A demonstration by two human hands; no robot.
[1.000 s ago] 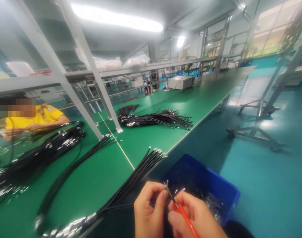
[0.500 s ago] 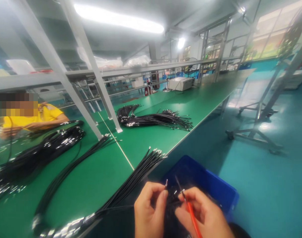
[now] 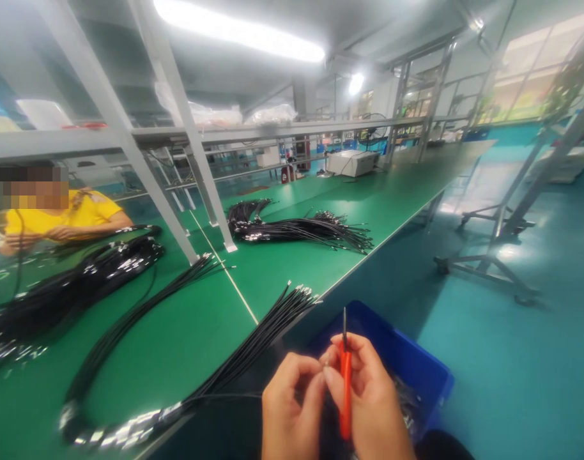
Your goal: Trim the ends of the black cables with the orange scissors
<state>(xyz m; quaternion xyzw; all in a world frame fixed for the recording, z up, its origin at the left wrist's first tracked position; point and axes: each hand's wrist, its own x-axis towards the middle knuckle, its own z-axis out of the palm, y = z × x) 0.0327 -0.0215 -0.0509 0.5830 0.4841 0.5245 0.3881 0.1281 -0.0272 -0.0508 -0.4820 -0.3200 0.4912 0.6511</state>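
By the blue bin [image 3: 419, 358], your right grip [image 3: 376, 390] holds the red tool [image 3: 345, 396] while your left grip [image 3: 292, 399] pinches, apparently, the black cable [image 3: 234, 396], so with both crowded together a slip could jab you

Blue bin [image 3: 423, 367]: just beside green counter [image 3: 191, 342] edge, partly hidden by R hand [image 3: 368, 390].
R hand: in front of bin; holds red-handled tool [image 3: 346, 390], dk tip up.
L hand [image 3: 289, 399]: L of bin, fingertips at R's; pinches thin blk cable [image 3: 234, 396], end mostly hidden.
Near bundle [image 3: 261, 342]: L of bin, blk, pale tips twd bin.
Far bundle [image 3: 296, 229]: on counter, beyond bin.
Co-worker [image 3: 100, 211]: yellow top, far L of bin.
Wheeled stand [image 3: 489, 262]: R of bin.
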